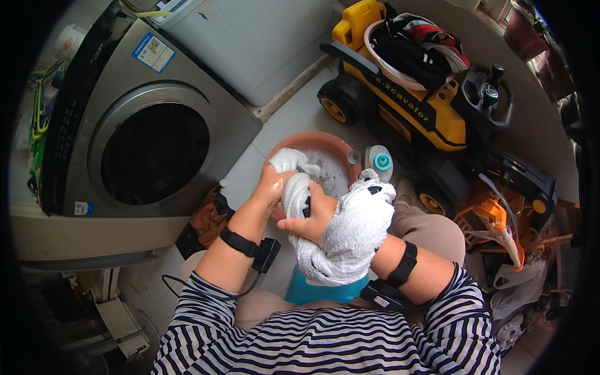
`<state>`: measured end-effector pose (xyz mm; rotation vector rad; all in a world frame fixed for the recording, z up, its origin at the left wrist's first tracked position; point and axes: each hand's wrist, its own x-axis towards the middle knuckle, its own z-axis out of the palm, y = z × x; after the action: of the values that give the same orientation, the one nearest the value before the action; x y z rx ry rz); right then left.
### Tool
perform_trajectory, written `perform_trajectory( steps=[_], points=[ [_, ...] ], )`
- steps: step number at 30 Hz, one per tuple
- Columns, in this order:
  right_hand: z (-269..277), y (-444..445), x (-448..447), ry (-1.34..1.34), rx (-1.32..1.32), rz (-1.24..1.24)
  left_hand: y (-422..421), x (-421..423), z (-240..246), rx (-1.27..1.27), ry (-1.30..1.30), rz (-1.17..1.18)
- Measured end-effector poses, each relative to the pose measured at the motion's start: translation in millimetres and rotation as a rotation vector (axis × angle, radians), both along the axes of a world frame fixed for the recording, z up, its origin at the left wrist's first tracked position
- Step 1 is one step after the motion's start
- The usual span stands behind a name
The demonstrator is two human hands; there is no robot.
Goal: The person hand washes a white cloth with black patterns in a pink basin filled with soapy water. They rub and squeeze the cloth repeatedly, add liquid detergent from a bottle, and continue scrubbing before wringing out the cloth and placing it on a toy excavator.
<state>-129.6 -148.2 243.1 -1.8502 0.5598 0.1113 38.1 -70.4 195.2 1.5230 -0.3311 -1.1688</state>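
Observation:
Both my hands grip a wet, twisted white cloth with black patches above the near side of a round orange-pink basin. My left hand is closed around the cloth's far, foamy end. Wrapped on the thicker twist just nearer to me is my right hand, its thumb pointing left. The rest of the cloth loops over my right wrist and forearm. Sudsy water lies in the basin. A white bottle with a turquoise cap stands against the basin's right side. Part of the basin is hidden by hands and cloth.
A front-loading washing machine stands left. At upper right, a yellow-black toy excavator carries a pale tub of dark clothes. Brown and black cloths lie on the floor by the washer. A turquoise object is between my legs.

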Motion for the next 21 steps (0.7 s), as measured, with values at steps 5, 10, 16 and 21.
perform_trajectory(
  steps=[5,10,16,21],
  points=[
    [0.4,3.3,-0.1,0.046,-0.020,0.056,-3.0,11.7,-5.6,0.153,-0.457,-0.233],
    [-5.7,1.9,8.8,-0.141,0.374,-0.025,-2.1,20.0,22.1,0.366,-0.629,-0.246],
    [7.0,-8.9,12.0,-0.227,1.288,-0.195,27.1,13.4,55.2,-0.033,-0.331,0.144],
    [14.1,-8.9,13.4,-0.323,1.599,-0.169,60.6,-37.9,27.6,-0.296,0.114,0.449]
  ],
)
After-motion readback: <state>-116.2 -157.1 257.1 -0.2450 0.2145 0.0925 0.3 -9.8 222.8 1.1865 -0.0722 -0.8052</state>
